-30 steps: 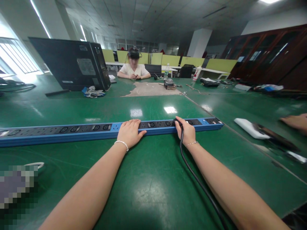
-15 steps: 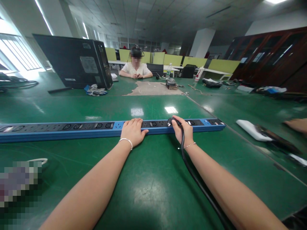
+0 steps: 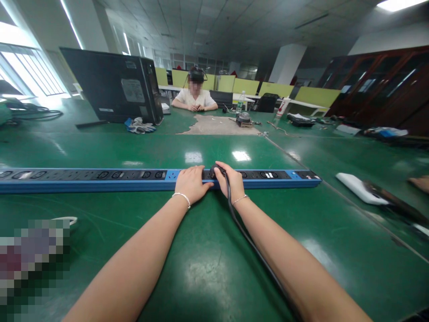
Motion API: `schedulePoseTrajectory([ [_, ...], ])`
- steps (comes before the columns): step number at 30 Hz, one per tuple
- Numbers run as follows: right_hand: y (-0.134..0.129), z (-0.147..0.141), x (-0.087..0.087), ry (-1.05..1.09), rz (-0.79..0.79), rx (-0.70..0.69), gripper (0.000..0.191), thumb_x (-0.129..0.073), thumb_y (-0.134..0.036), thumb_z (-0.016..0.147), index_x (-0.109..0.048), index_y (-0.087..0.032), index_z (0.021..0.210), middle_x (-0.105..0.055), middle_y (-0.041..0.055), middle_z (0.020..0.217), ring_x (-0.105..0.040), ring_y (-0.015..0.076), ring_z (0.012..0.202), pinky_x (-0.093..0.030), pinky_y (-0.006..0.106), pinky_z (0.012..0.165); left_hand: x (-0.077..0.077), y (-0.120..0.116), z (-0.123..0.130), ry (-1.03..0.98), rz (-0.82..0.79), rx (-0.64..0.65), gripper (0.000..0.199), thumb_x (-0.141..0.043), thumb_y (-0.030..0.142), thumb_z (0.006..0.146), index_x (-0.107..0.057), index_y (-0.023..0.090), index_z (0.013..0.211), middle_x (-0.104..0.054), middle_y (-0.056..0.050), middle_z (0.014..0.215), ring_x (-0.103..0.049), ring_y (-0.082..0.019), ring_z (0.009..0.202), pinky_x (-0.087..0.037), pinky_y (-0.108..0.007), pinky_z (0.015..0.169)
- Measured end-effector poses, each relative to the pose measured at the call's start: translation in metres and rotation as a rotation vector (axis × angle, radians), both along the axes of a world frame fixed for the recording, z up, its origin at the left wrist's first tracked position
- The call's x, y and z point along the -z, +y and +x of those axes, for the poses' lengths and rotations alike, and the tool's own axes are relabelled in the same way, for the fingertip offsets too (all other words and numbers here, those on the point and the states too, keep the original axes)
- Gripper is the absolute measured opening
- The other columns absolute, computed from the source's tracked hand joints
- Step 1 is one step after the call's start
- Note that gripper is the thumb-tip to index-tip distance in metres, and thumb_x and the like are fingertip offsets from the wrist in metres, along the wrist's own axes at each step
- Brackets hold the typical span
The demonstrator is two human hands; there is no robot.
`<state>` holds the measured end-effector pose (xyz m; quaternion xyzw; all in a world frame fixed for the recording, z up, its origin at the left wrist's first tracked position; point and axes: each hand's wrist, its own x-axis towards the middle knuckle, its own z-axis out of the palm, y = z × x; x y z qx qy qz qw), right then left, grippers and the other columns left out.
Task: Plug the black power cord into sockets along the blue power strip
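A long blue and black power strip [image 3: 134,184] lies across the green table, lined with sockets of several shapes. My left hand [image 3: 191,184] grips it near the middle, fingers over the top and thumb along the near edge. Just right of that, my right hand [image 3: 231,181] pinches a black power plug [image 3: 213,170] at the socket face. Whether the prongs sit in a socket is hidden. From the plug a thick black cord [image 3: 250,237] runs under my right wrist and forearm toward me.
Left on the green table [image 3: 187,268] lies a blurred-out object [image 3: 33,250]. Farther back are a black computer case [image 3: 114,87], gloves [image 3: 140,125] and a bottle [image 3: 240,102]. A seated person [image 3: 195,96] faces me. A white object [image 3: 360,188] and another hand [image 3: 420,182] are at right.
My right hand has moved left along the power strip with the plug, coming close beside my left hand. The left hand keeps its grip on the strip. The view has shifted slightly.
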<state>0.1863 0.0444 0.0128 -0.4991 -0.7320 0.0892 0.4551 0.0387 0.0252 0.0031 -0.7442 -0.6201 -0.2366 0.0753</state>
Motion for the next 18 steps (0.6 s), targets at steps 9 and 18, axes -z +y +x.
schedulePoseTrajectory([
  [9,-0.01,-0.029,-0.021,-0.462,-0.069,0.101,0.033,-0.038,-0.033,0.091,-0.059,-0.021,0.114,-0.071,0.0068,0.096,-0.066,0.0193,0.085,-0.048,0.028,0.078,-0.003,-0.002,0.003,-0.041,0.001,-0.002,0.042,-0.045,0.033,0.082,-0.049,0.016,0.12,-0.064,-0.01,0.112,-0.055,-0.023,0.109,-0.036,-0.036,0.094],
  [18,-0.016,-0.034,-0.025,-0.531,-0.092,0.148,0.035,-0.032,-0.034,0.093,-0.056,-0.022,0.116,-0.07,0.0059,0.091,-0.066,0.0183,0.081,-0.046,0.025,0.071,-0.005,-0.005,0.003,0.01,-0.005,0.02,0.053,-0.042,0.032,0.084,-0.035,0.015,0.134,-0.061,-0.011,0.118,-0.053,-0.022,0.112,-0.036,-0.035,0.094],
])
